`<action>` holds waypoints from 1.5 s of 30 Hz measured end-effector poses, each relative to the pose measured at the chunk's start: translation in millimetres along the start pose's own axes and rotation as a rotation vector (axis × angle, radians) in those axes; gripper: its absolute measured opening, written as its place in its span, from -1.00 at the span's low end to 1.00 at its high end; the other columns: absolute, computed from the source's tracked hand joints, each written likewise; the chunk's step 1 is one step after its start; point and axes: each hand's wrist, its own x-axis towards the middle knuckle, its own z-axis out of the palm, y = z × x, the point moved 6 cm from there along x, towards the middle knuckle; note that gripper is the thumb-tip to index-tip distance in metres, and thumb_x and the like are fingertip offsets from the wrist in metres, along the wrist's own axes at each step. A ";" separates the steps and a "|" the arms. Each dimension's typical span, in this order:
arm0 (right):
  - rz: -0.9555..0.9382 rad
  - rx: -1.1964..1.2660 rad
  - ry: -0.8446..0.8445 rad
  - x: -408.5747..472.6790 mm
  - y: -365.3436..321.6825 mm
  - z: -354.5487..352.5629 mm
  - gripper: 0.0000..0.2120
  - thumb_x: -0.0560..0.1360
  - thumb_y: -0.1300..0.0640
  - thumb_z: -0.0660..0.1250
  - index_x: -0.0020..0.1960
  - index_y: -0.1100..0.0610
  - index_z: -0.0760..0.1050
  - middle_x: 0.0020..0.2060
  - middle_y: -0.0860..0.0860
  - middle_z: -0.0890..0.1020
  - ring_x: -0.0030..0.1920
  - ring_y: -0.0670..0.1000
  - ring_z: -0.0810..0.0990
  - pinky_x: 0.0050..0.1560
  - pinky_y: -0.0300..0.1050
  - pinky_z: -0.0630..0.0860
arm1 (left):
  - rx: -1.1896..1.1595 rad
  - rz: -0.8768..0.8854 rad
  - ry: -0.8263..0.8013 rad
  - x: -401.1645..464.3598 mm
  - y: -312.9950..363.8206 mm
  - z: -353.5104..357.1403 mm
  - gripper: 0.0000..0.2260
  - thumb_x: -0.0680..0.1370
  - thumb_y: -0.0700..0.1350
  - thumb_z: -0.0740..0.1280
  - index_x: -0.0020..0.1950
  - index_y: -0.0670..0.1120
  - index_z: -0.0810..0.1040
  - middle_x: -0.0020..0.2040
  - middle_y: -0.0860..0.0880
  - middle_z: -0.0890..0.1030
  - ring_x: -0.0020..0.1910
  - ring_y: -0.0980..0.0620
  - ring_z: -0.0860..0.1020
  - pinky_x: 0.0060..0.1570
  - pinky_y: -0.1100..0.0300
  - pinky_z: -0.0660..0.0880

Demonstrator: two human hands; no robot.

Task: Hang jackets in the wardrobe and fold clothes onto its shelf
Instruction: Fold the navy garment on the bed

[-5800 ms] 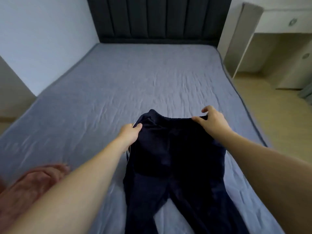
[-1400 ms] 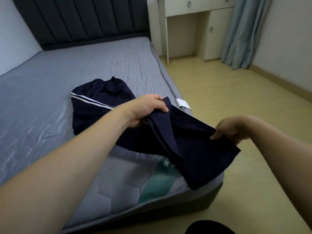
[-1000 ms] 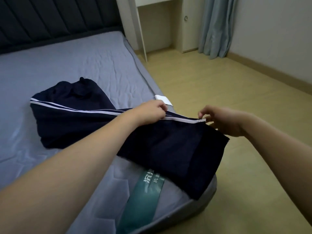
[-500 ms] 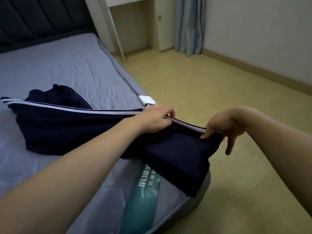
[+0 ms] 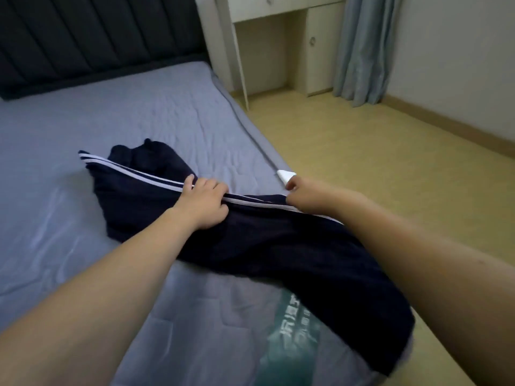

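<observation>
Head view: the trousers (image 5: 267,246) lay across the near corner of the bed (image 5: 139,112), waist end bunched toward the middle of the mattress, leg ends trailing over the foot edge beside the green label (image 5: 289,338). Your left hand (image 5: 204,206) was closed over the white side stripe (image 5: 133,174), fingers curled down onto the cloth and thumb tucked under, so it had a pinch of the seam. Your right hand (image 5: 306,195) sat further along the same stripe, near the mattress edge; its fingers were hidden behind the knuckles, so I could not tell how tightly they gripped, though the cloth ran taut up to it. The white tag (image 5: 284,174) on the bed edge lay just beyond that hand. No wardrobe or shelf in view; only a desk (image 5: 267,12) and curtain (image 5: 362,45) at the far wall. My read: you were squaring the legs one on the other before folding. To do it well, you wanted the stripe drawn straight between both hands, the two legs matched edge to edge, and the bunched waist flattened before any fold went in. The overhanging leg ends looked likely to drag the stack off the corner, so pulling the whole garment further onto the bed first seemed wise. The cloth appeared soft and limp, so it would likely crease where it bunched.
</observation>
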 end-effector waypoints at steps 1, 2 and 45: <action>-0.071 -0.037 -0.006 11.5 -27.5 10.3 -0.64 0.53 0.09 0.16 0.32 0.08 0.41 0.28 0.07 0.47 0.21 0.10 0.43 0.10 -0.11 0.35 | -0.016 -0.052 0.017 -3.2 -21.3 1.3 -0.62 0.54 0.00 0.16 0.35 0.01 0.36 0.36 -0.07 0.37 0.40 -0.10 0.25 0.47 -0.16 -0.10; -0.124 -0.079 -0.032 23.7 -52.7 23.2 -0.64 0.53 0.07 0.17 0.32 0.06 0.41 0.29 0.06 0.48 0.25 0.09 0.43 0.10 -0.11 0.35 | -0.040 -0.104 0.026 -6.8 -43.8 2.5 -0.61 0.55 0.00 0.15 0.38 0.02 0.33 0.40 -0.06 0.33 0.43 -0.09 0.21 0.47 -0.18 -0.15; 0.120 0.716 -0.259 280.9 -198.6 147.8 -0.71 0.41 0.27 0.42 0.13 0.21 0.52 -0.08 0.20 0.68 -0.11 0.21 0.68 -0.02 0.17 0.62 | -0.853 -0.537 0.067 156.2 -409.5 104.4 -0.78 0.42 -0.06 0.44 -0.10 0.01 0.40 -0.15 0.05 0.47 -0.19 0.07 0.41 -0.27 0.19 0.30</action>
